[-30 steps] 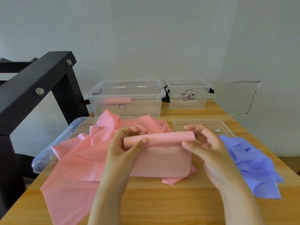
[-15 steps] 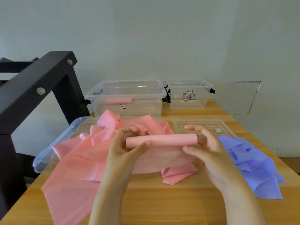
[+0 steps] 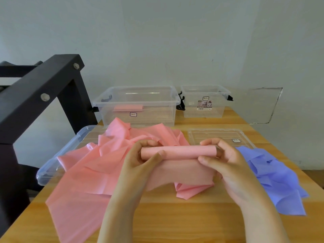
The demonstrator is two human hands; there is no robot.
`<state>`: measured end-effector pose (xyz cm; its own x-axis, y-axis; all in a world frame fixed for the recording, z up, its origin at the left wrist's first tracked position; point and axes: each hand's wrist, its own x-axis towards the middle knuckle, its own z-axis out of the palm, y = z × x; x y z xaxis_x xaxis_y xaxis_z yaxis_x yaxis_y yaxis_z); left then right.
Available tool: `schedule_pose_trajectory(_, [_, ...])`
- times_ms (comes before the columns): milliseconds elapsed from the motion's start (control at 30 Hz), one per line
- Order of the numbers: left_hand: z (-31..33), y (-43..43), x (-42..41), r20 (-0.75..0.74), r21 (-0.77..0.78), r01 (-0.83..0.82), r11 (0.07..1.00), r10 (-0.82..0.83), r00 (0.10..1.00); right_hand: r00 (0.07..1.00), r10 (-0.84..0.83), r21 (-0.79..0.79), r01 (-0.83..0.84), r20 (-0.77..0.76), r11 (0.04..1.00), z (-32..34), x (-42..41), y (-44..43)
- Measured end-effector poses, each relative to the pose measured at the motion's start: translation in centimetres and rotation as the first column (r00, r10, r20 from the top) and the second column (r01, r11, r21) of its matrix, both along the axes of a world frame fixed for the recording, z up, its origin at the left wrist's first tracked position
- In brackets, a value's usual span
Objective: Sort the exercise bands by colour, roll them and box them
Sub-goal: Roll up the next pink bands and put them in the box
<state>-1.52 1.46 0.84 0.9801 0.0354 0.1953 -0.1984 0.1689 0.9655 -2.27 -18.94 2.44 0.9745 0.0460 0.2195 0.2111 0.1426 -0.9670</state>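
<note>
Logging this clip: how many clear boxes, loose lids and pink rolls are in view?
Clear boxes: 2
Loose lids: 2
Pink rolls: 2, the held roll gripped by left hand and right hand, the boxed roll in the larger box
Total: 6

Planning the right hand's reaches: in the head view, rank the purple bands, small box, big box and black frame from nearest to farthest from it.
1. purple bands, lying just right of the right hand
2. small box, back right
3. big box, back centre
4. black frame, far left
</note>
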Motion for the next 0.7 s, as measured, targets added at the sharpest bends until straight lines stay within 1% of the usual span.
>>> schedule_pose_trajectory(100, [0.24, 0.04, -0.04, 0.060, 0.027, -0.013, 1.000, 0.012, 0.998, 0.998, 0.005, -0.011, -0.006, -0.055, 1.000, -0.18, 0.01, 0.27])
schedule_pose_trajectory(233, [0.18, -0.24, -0.11, 0.014, -0.013, 0.011, 1.000, -0.010, 1.000, 0.994, -0.112, -0.053, 0.113, 0.017, 0.992, -0.38, 0.32, 0.34])
schedule_pose_trajectory(333, [0.22, -0.22, -0.05, 0.038, -0.012, -0.017, 1.000, 0.018, 0.999, 0.997, -0.077, -0.031, 0.078, 0.025, 0.996, -0.38, 0.31, 0.24])
schedule_pose_trajectory(400, [0.15, -0.05, 0.14, 0.076, -0.046, -0.006, 0.999, 0.010, 0.997, 0.998, -0.057, -0.001, 0.057, -0.014, 0.998, -0.29, 0.28, 0.27])
schedule_pose_trajectory(467, [0.14, 0.11, 0.20, 0.092, -0.098, 0.016, 0.995, -0.007, 0.996, 0.997, -0.046, -0.017, 0.045, -0.056, 0.999, -0.47, 0.46, 0.32])
schedule_pose_trajectory(533, [0.26, 0.09, 0.15, 0.067, -0.108, 0.025, 0.994, -0.017, 0.998, 0.994, -0.068, -0.039, 0.065, -0.079, 0.997, -0.59, 0.45, 0.46])
schedule_pose_trajectory(633, [0.27, -0.17, 0.03, -0.009, -0.117, 0.057, 0.991, -0.059, 0.998, 0.993, -0.113, -0.019, 0.112, -0.034, 0.994, -0.63, 0.56, 0.25])
schedule_pose_trajectory(700, [0.19, -0.46, 0.03, -0.041, -0.127, 0.069, 0.990, -0.075, 0.996, 0.994, -0.110, -0.012, 0.110, -0.005, 0.994, -0.57, 0.57, 0.09])
